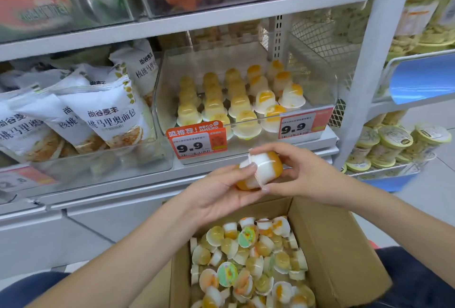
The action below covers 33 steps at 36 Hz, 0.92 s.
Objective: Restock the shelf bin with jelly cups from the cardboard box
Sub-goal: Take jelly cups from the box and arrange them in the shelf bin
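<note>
Two white-and-orange jelly cups (264, 168) are held rim to rim between my hands, in front of the shelf and above the box. My left hand (221, 192) cups the lower one from below, fingers curled round it. My right hand (302, 172) grips the upper one from the right side. The clear shelf bin (317, 86) holds several jelly cups standing upside down in rows. The open cardboard box (339, 253) on my lap holds a loose heap of several jelly cups (248, 263).
Bags of bread (105, 120) fill the bin to the left. Red price tags (197, 140) marked 9.9 hang on the bin's front. Yellow-lidded tubs (394, 143) sit in a basket on the right rack. A shelf board runs above the bin.
</note>
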Available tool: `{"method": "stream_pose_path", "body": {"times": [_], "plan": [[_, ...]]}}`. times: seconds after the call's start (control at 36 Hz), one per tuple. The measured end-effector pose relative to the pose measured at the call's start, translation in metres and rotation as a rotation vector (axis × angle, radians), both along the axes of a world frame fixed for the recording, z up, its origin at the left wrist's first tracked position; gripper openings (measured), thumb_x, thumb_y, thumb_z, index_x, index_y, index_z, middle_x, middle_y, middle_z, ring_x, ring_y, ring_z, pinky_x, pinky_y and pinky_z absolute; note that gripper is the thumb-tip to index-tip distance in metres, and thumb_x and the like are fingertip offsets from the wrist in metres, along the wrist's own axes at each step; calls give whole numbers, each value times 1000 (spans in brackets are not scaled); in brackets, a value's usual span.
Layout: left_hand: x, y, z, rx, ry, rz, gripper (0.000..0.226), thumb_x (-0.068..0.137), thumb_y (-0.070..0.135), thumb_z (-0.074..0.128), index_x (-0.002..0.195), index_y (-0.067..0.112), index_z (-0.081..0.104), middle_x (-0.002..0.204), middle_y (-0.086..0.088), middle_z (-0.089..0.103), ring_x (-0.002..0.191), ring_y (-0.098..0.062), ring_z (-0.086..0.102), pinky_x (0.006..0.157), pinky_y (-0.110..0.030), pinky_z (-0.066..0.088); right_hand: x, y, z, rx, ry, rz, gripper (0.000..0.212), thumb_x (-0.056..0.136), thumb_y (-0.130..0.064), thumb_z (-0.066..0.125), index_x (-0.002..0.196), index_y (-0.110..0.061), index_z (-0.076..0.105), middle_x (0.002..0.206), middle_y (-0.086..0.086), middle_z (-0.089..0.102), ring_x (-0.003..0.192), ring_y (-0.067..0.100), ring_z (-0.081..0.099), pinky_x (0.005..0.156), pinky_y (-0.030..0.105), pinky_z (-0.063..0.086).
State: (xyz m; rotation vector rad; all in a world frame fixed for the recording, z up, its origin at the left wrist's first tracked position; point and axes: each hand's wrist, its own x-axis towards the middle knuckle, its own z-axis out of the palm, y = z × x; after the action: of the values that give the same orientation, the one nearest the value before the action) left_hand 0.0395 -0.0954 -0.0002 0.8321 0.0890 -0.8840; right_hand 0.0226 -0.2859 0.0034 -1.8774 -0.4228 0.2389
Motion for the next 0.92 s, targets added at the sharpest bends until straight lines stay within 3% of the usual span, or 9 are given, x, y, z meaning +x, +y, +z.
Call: {"method": "stream_pose_path", "body": {"times": [0.11,0.19,0.28,0.39,0.44,0.67,0.75,0.83,0.92], "plan": [[3,-3,1,125,-38,47,55,76,13,64,128,-3,51,123,-26,59,108,-33,63,79,-35,57,6,0,4,-54,-28,11,63,74,-9,80,125,-34,55,121,-19,57,114,9,57,91,39,53],[5,1,2,183,-78,41,52,73,16,69,120,-1,57,119,-23,63,110,-32,62,81,-36,57,8,3,6,-87,-39,31,66,70,-18,84,126,-39,54,123,-26,55,117,3,53,94,30,51],[5,5,2,207,-118,1,40,69,19,70,104,1,67,106,-21,69,91,-26,68,77,-34,58,9,6,10,-165,-92,23,65,66,-25,86,122,-39,56,119,-29,56,114,-2,52,92,17,46],[4,7,3,140,-102,-16,56,45,24,93,94,2,75,104,-23,68,87,-28,70,75,-34,59,9,7,14,-174,-129,-8,61,65,-26,86,119,-37,59,116,-27,59,110,-2,54,91,19,46],[3,6,3,136,-97,10,53,48,26,91,92,2,75,102,-23,69,84,-28,70,73,-35,60,9,8,14,-147,-108,1,62,67,-24,85,122,-37,58,117,-26,59,111,-2,55,92,19,46],[-6,4,8,222,-19,15,47,64,31,74,102,3,66,100,-23,69,78,-30,71,74,-40,58,3,8,16,-207,-139,13,60,68,-20,85,120,-33,58,114,-27,59,106,-2,55,83,10,42],[-7,5,8,255,-26,-31,56,72,42,74,115,10,58,110,-18,68,91,-29,69,85,-48,54,2,7,16,-215,-149,-19,59,66,-22,87,117,-33,60,111,-24,61,105,0,56,84,15,46],[-9,12,6,470,-169,-126,66,71,61,67,122,20,57,118,-6,67,111,-22,62,97,-47,49,5,-3,24,-216,-161,-132,58,63,-24,87,114,-33,62,110,-19,64,101,3,60,87,26,51],[-14,17,5,849,-494,-153,61,69,74,49,114,34,59,116,12,62,109,-5,56,97,-34,47,19,-25,50,-224,-222,-306,56,62,-24,86,113,-32,63,109,-16,63,92,6,64,82,19,53]]}}
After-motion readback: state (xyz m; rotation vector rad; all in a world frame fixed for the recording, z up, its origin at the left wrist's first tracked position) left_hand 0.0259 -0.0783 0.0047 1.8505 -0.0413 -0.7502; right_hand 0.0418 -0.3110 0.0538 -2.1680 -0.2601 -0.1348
